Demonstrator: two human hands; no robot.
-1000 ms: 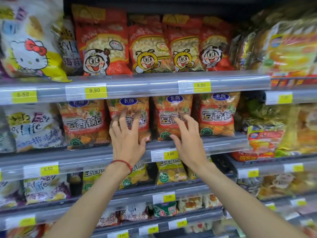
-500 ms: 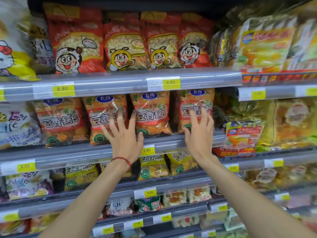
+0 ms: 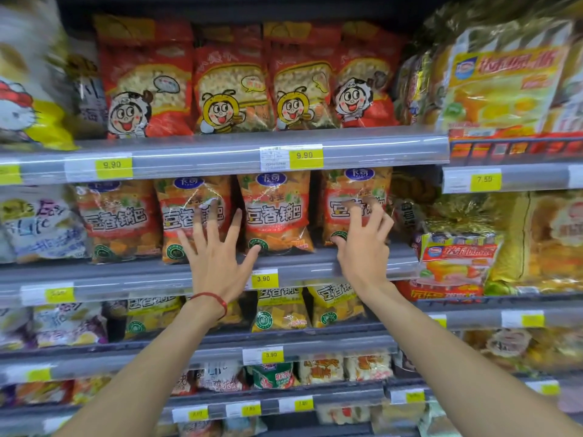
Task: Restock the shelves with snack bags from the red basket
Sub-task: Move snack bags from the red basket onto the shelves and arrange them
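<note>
Several orange snack bags stand upright in a row on the middle shelf (image 3: 303,263). My left hand (image 3: 217,257) is spread flat, its fingertips against the second orange bag (image 3: 186,209). To its right stands the third orange bag (image 3: 274,212), untouched apart from my thumb near its lower corner. My right hand (image 3: 362,244) has bent fingers resting on the front of the fourth orange bag (image 3: 353,190), its thumb at the bag's lower left corner. Neither hand lifts a bag. The red basket is not in view.
Red cartoon snack bags (image 3: 230,80) fill the shelf above. Yellow-green bags (image 3: 280,307) sit on the shelf below. Large yellow packs (image 3: 501,80) crowd the right side, white bags (image 3: 38,222) the left. Yellow price tags run along the shelf rails.
My right hand has shifted right from the third bag to the fourth bag and its fingers have bent. My left hand stays on the second bag. The view has moved closer.
</note>
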